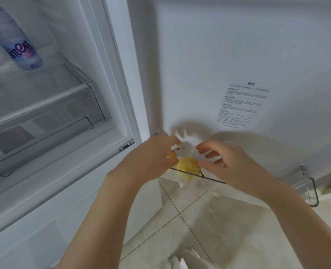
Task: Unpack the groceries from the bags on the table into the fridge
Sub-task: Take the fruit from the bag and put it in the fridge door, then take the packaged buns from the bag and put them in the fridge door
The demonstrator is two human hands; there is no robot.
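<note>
Head view looks down past two bare forearms toward an open fridge point(67, 105), whose cabinet fills the left of the frame while its open door point(228, 65) fills the upper right. At lower centre of the frame, both hands meet over the clear door bin point(308, 189) at the bottom of the door. Left hand point(151, 154) has its fingers curled around a yellow pear point(171, 155), most of which is hidden behind the hand; only a yellow edge and a dark stem show, so the grip looks closed on that fruit. Right hand point(226, 162) hovers just beside it with fingers spread and slightly bent, its grip apart and holding nothing. Between the two hands a second yellow pear point(189, 166) lies in the bin, just behind the bin's transparent front edge. Both hands cast a fanned shadow on the door liner above them.

A printed label point(243, 105) sits on the door at centre right. In the upper left of the frame a purple-and-white bottle point(15, 37) stands on a glass shelf point(50, 84), with a clear drawer point(44, 133) beneath it. Pale tiled floor point(209, 230) shows at the bottom of the frame.
</note>
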